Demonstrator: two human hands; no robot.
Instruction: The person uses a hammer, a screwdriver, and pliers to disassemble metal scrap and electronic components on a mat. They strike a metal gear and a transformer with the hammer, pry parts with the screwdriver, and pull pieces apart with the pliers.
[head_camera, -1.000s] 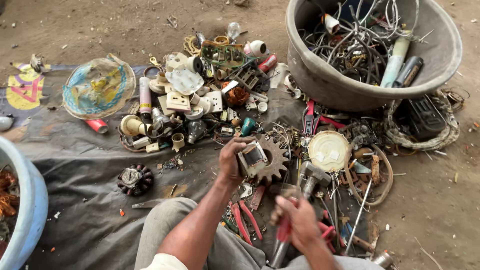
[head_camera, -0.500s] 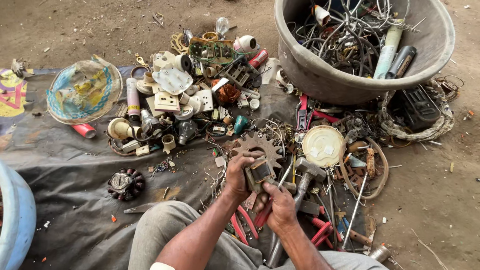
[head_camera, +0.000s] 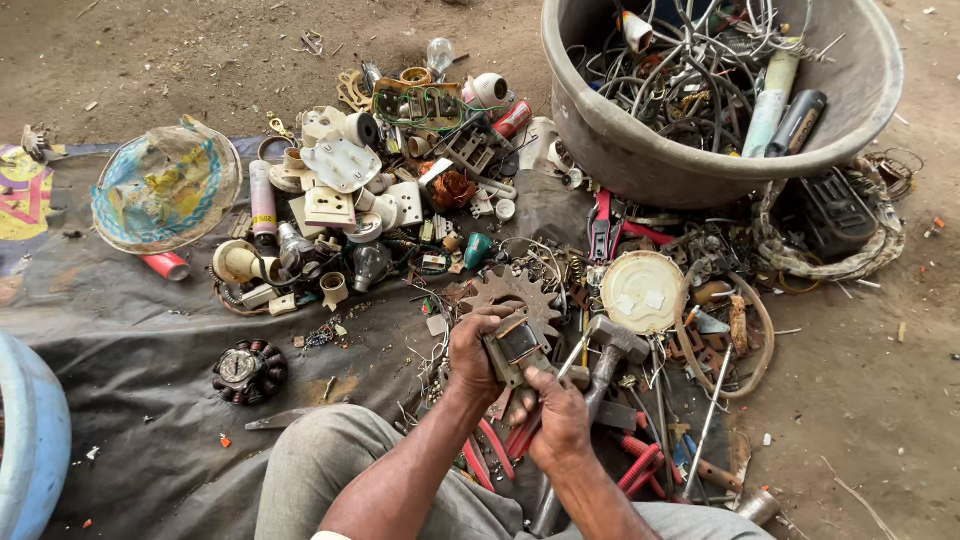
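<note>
Right hand (head_camera: 556, 420) now grips transformer (head_camera: 515, 347) too.

Gear (head_camera: 515, 293) behind the hands, hammer (head_camera: 610, 350) right, tub (head_camera: 640, 150) behind it

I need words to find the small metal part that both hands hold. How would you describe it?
Start at the big grey tub at the top right, then go down to the rusty toothed gear on the dark sheet. Just below it, the left hand and right hand hold a small boxy metal block, the only piece off the ground.
</note>
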